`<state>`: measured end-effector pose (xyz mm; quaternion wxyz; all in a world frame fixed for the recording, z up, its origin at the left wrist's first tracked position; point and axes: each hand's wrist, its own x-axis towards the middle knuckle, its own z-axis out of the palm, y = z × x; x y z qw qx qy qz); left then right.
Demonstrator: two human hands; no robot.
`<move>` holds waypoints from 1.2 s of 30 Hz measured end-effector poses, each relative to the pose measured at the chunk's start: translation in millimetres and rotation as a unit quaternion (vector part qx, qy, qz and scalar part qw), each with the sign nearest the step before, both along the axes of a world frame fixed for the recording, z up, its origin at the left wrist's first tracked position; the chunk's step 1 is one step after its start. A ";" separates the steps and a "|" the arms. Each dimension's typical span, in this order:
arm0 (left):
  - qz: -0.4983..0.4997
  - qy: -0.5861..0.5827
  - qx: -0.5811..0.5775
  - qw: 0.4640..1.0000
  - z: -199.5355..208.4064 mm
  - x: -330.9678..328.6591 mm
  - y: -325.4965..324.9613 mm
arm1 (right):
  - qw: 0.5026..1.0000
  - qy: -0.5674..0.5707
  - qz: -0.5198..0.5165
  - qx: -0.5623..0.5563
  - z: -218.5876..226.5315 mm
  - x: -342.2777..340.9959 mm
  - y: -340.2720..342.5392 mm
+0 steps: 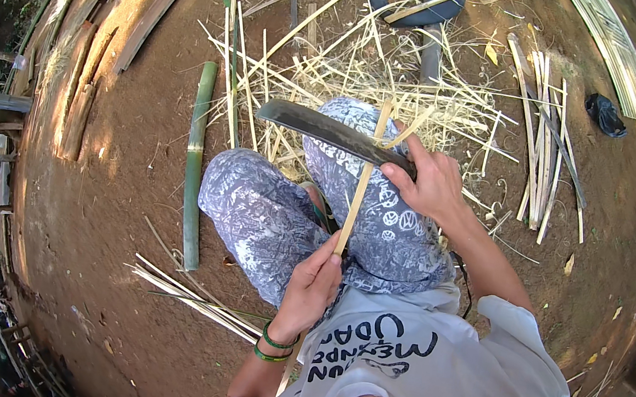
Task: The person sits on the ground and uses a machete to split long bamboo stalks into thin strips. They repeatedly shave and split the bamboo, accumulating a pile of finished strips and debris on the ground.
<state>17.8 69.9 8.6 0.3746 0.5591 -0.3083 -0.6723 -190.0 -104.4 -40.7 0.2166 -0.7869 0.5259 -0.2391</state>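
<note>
Bamboo strip: thin, pale yellow, flat sliver with straight edges; long axis near vertical in the view, lower end toward the person's chest, upper end pointing away over the knees toward the litter pile.

Left hand: fingers closed around the strip's lower end, thumb on top; two green bands at the wrist.

Right hand: fingers wrapped tight on the handle of the machete, a broad, dark, dull metal blade lying crosswise to the strip and touching it near its upper part, tip pointing to the person's left.

Trousers: grey-white patterned cloth over crossed legs, directly under the strip.

Split strips: a small bundle on packed brown earth by the left knee.

Green bamboo culm: smooth, round, jointed, lying lengthwise just left of the legs.

Shavings and slivers: loose straw-coloured heap beyond the knees.

Further strips: a longer bundle to the far right.

Black rubber tyre piece: curved, at the far edge.
</note>
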 end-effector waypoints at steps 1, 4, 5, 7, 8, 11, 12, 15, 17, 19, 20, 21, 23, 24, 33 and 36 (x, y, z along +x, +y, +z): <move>-0.004 -0.006 -0.008 1.000 0.2 1.2 1.0 | 1.000 0.006 0.007 -0.002 0.0 -0.9 -2.2; -0.003 -0.010 -0.017 1.000 3.8 5.2 4.8 | 0.999 0.026 0.025 -0.023 -1.1 -5.6 -5.1; 0.001 -0.014 -0.018 1.000 6.4 5.3 6.1 | 0.999 0.026 0.031 -0.033 -1.0 -6.8 -5.5; 0.000 -0.027 -0.025 0.999 8.3 5.6 10.3 | 0.999 0.036 0.024 -0.028 -1.0 -10.9 -9.9; -0.004 -0.035 -0.030 0.999 7.9 5.8 14.5 | 0.999 0.045 0.013 -0.013 -2.4 -15.8 -16.1; -0.003 -0.019 -0.021 1.000 5.5 12.4 31.7 | 0.995 0.025 -0.084 0.041 -10.3 -46.7 -52.4; -0.002 -0.005 -0.011 1.000 5.6 17.6 38.7 | 0.985 -0.014 -0.158 0.066 -14.2 -65.2 -70.3; 0.032 -0.011 0.002 0.999 4.6 23.2 36.9 | 0.965 -0.054 -0.258 0.004 -4.0 -119.2 -94.8; 0.037 -0.015 -0.001 0.999 6.9 14.7 18.5 | 0.979 -0.047 -0.197 -0.025 12.4 -117.5 -78.5; 0.045 -0.009 -0.018 0.999 3.7 5.6 -11.4 | 0.995 -0.034 -0.089 0.001 35.7 -86.8 -46.7; 0.046 -0.005 -0.029 0.999 1.8 1.2 -24.8 | 0.999 -0.045 -0.028 -0.012 32.0 -73.7 -34.6; 0.046 0.004 -0.029 0.999 2.4 -2.6 -35.3 | 0.997 -0.050 0.039 -0.035 25.3 -58.5 -23.6; 0.048 0.018 -0.029 0.998 5.5 -7.9 -48.7 | 0.996 0.018 0.089 0.000 31.7 -27.2 -1.0; 0.053 0.022 -0.024 0.998 6.3 -9.9 -52.8 | 0.992 0.078 0.097 0.027 41.9 -13.6 4.1; 0.050 0.035 -0.027 0.998 3.9 -11.9 -58.3 | 0.985 0.083 0.139 -0.054 28.5 14.4 9.1; 0.046 0.020 -0.029 0.998 0.0 -10.8 -59.5 | 0.985 0.083 0.139 -0.066 28.4 16.5 11.3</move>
